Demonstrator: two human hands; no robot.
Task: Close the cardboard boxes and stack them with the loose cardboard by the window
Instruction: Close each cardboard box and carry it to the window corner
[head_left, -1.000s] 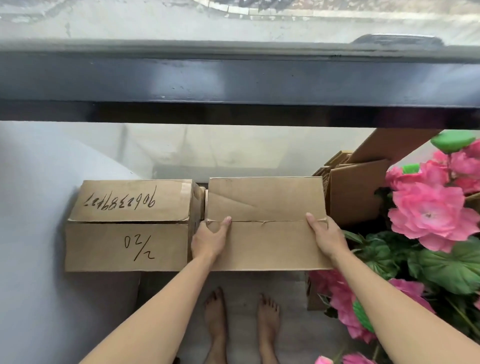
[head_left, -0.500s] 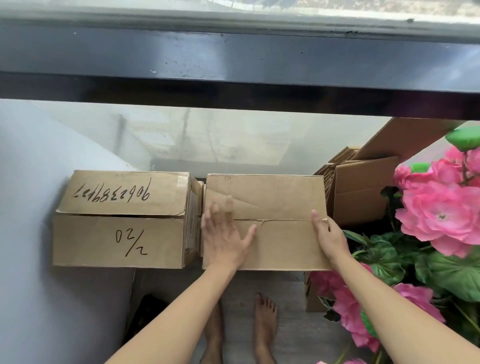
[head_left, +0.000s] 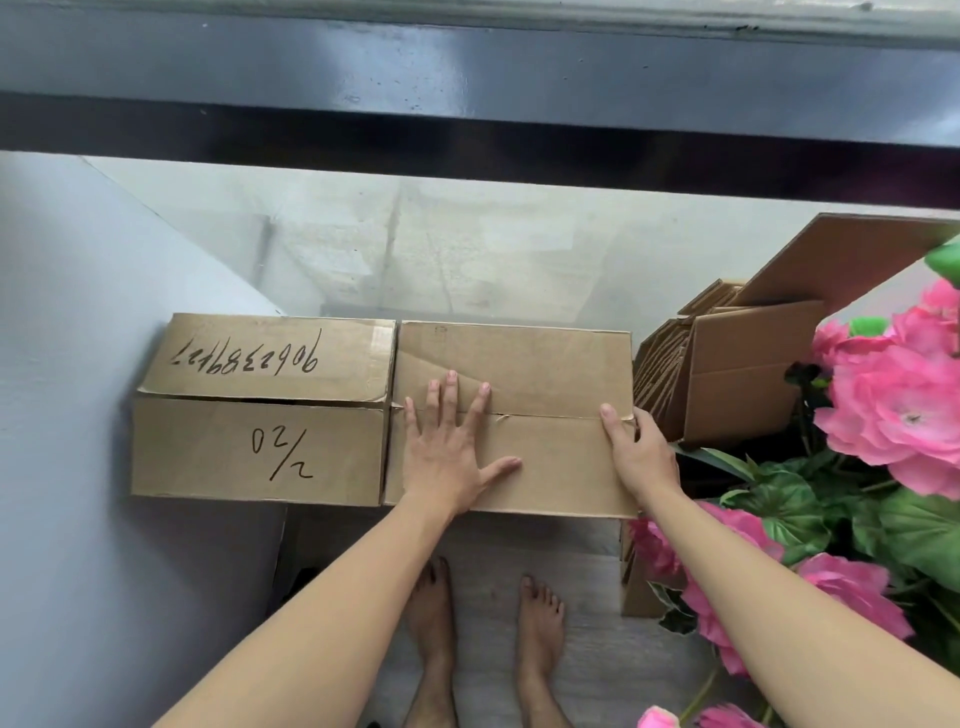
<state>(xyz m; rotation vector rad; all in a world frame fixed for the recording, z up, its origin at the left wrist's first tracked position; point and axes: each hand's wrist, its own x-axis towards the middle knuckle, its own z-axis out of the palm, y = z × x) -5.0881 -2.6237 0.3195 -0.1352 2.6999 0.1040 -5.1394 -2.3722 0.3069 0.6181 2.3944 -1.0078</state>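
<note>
Brown cardboard under both hands. Left hand (head_left: 448, 451) flat on top of the plain box (head_left: 550, 457), fingers (head_left: 451, 396) straight and spread apart, tips crossing the seam between the two closed flaps, thumb out to the right on the near flap. Right hand (head_left: 640, 453) at the right end of that seam, thumb on top, remaining fingers curled over the box's right edge and out of sight; gripping that edge, how tightly cannot tell. Flaps down and meeting, a small tear at the seam just right of the left fingertips.

Touching the plain box, just left of the left hand: marked box (head_left: 260, 410), closed, handwritten digits on the far flap, "02/2" on the near one.

Right of the right hand: loose cardboard (head_left: 737, 374), folded pieces leaning together against the window (head_left: 415, 260). Nearer and farther right, pink flowers (head_left: 904, 410) with green leaves.

Below the hands: bare feet (head_left: 431, 623) on grey floor (head_left: 592, 649).
</note>
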